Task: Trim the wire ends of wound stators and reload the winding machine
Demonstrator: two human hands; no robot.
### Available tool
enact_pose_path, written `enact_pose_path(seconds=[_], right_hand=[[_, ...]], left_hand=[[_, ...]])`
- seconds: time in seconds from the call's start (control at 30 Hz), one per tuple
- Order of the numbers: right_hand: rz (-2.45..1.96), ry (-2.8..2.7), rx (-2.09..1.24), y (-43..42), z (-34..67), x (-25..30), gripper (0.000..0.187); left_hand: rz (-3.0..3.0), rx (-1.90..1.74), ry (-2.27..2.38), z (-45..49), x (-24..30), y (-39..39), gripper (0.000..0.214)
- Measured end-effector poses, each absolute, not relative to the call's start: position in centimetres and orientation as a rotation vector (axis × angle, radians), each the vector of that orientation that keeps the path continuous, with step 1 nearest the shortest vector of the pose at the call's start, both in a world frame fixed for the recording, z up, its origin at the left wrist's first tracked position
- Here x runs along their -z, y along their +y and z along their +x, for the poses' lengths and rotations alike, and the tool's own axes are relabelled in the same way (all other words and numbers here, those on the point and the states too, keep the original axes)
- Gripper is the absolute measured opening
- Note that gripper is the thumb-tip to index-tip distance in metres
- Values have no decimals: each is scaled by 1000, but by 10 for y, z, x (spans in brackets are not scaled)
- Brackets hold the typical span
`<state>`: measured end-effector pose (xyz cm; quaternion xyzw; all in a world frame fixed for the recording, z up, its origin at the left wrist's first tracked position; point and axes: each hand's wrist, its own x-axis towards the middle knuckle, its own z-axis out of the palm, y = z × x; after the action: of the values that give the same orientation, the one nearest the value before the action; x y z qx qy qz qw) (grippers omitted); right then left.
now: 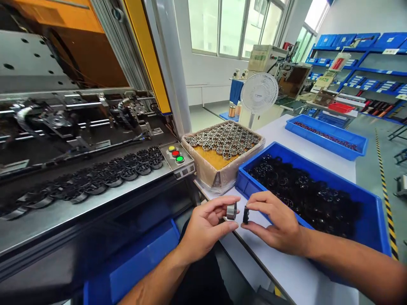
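Between the thumb and fingers of my left hand [206, 228] is a short metal ring [231, 211], silver on the outside and dark within. My right hand [276, 222] pinches a thin black plastic part [246, 214], seen edge-on. The two pieces face each other with a small gap between them, above the edge of the white table [273, 271]. Just beyond my right hand stands a blue bin [251, 184] with many loose black plastic parts [295, 186] in it. Past my left hand is a plastic-wrapped box [210, 176] holding rows of metal rings with spoked centres [227, 144].
Left is a machine with a metal ledge [104, 199] carrying rows of black-and-silver ring pieces [111, 176]. A button box [178, 157] sits at the ledge's end. A second blue tray [327, 137] with small reddish parts and a white fan [260, 93] stand farther back.
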<state>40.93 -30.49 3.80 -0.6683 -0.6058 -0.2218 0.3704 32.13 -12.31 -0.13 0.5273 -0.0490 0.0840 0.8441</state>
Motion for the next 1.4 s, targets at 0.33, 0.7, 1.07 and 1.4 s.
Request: enact_pose_path(seconds=[0.33,0.7,1.07,1.4], right_hand=[[-1675,-1600,591,-304,405,-37,32],[-1679,-1695,632,-306,411,-35,41],[-1693,-1754,702,-308,415,-34,44],[-1747,-1827,815,-308,411,-38,27]], left_hand=[[975,-56,-48,318,-2,-138,47],[964,-79,-31,320,-2,-136,48],[942,-83,-45,320,-2,-136,46],[968,-22,30,319,3,-133,51]])
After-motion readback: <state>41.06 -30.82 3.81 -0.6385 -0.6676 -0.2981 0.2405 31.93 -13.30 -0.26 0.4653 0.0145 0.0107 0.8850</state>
